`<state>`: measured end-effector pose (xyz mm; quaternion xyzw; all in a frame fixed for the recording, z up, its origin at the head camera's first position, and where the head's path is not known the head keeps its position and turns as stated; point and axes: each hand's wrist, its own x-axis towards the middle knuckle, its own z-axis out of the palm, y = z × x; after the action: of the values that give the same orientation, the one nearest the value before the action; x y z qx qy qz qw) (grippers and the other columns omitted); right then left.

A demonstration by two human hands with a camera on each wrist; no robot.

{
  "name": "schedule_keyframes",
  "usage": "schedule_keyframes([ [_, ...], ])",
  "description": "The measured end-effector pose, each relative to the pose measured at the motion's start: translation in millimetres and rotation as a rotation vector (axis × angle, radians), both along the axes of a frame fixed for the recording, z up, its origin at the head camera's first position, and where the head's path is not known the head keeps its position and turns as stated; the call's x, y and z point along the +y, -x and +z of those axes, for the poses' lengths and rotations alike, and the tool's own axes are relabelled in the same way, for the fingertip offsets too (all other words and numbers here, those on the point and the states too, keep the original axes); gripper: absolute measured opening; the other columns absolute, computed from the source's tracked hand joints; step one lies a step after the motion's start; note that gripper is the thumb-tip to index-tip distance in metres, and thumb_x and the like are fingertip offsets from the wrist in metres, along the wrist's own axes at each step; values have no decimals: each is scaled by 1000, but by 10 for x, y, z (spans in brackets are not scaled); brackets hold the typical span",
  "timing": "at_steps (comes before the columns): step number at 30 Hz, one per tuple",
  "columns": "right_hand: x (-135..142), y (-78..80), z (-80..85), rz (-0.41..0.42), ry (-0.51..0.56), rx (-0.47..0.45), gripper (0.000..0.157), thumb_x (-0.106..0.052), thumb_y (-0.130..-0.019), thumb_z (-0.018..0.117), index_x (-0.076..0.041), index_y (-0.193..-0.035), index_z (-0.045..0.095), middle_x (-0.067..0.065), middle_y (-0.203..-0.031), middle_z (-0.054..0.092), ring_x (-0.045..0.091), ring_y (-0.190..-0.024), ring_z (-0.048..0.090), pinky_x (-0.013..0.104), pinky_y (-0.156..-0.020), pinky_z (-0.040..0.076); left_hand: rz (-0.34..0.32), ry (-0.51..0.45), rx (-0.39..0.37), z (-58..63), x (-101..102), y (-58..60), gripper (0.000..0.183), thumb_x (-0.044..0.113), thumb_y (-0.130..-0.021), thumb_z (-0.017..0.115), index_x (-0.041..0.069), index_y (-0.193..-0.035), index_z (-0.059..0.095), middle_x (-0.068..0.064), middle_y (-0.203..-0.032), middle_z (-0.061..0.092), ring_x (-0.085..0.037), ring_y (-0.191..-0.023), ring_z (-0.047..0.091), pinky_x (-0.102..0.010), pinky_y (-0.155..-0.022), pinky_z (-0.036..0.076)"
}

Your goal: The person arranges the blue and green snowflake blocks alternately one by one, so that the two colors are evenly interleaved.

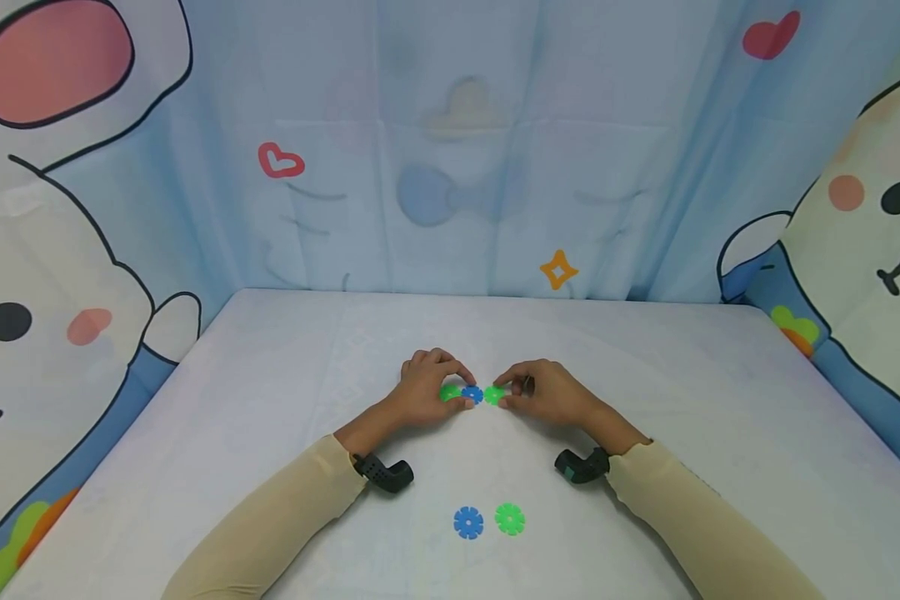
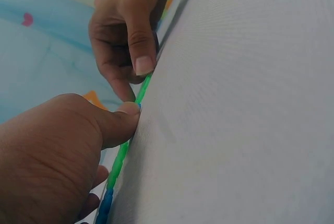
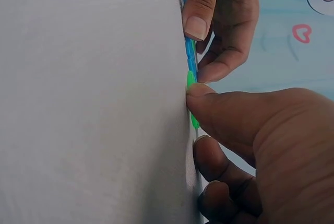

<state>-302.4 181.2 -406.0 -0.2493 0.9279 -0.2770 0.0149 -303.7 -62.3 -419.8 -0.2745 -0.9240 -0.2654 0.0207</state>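
Note:
My left hand (image 1: 424, 392) pinches a blue notched disc (image 1: 472, 395) by its edges between thumb and fingers. A green disc (image 1: 450, 392) joins it on the left, partly under that hand, and in the left wrist view a further blue disc (image 2: 104, 207) continues the row. Across from it my right hand (image 1: 551, 393) pinches another green disc (image 1: 493, 396) between thumb and index finger. This green disc's left edge meets the held blue disc. In the right wrist view the green piece (image 3: 190, 78) overlaps the blue one (image 3: 190, 54) at their edges.
A loose blue disc (image 1: 468, 522) and a loose green disc (image 1: 510, 518) lie side by side on the white table (image 1: 330, 533), nearer the front. A blue printed curtain (image 1: 450, 233) hangs behind the table's far edge. Both wrists wear black cameras.

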Motion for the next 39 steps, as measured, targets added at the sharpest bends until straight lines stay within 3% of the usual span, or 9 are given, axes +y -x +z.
schedule_keyframes([
  [5,33,-37,68,-19,1,-44,40,-30,-92,69,-11,-127,65,0,-88,64,11,-68,53,26,-58,45,1,2,-1,-15,-11,9,25,41,-90,69,29,-113,69,-5,-128,53,-31,-125,40,-55,-104,30],
  [9,107,-138,157,-26,8,-63,42,-31,-94,67,-11,-130,63,2,-92,65,13,-68,54,26,-55,45,2,1,-2,-12,-24,10,26,41,-90,69,29,-113,69,-6,-128,52,-31,-125,40,-55,-104,30],
  [16,323,-532,271,34,33,-103,39,-35,-94,67,-13,-127,65,-5,-89,64,10,-73,57,24,-57,46,28,37,-36,65,7,-18,25,41,-90,69,30,-113,68,-6,-132,51,-32,-127,40,-54,-105,30],
  [27,393,-1066,210,195,98,-254,35,-40,-94,66,-18,-121,68,-6,-90,63,5,-73,55,21,-63,47,16,82,-58,207,133,-51,24,38,-90,69,25,-111,69,-7,-128,55,-32,-122,43,-54,-104,32],
  [32,279,-1174,153,238,120,-272,32,-41,-92,68,-21,-118,69,-10,-88,63,3,-73,54,20,-65,48,14,98,-39,215,257,-48,28,36,-90,70,22,-114,69,-10,-128,56,-32,-120,46,-54,-103,35],
  [39,168,-1261,162,281,140,-302,29,-28,-91,71,-19,-118,68,-11,-90,64,1,-75,55,20,-68,49,39,112,-5,160,373,-53,31,40,-88,71,25,-114,69,-7,-127,56,-28,-117,48,-51,-102,38],
])
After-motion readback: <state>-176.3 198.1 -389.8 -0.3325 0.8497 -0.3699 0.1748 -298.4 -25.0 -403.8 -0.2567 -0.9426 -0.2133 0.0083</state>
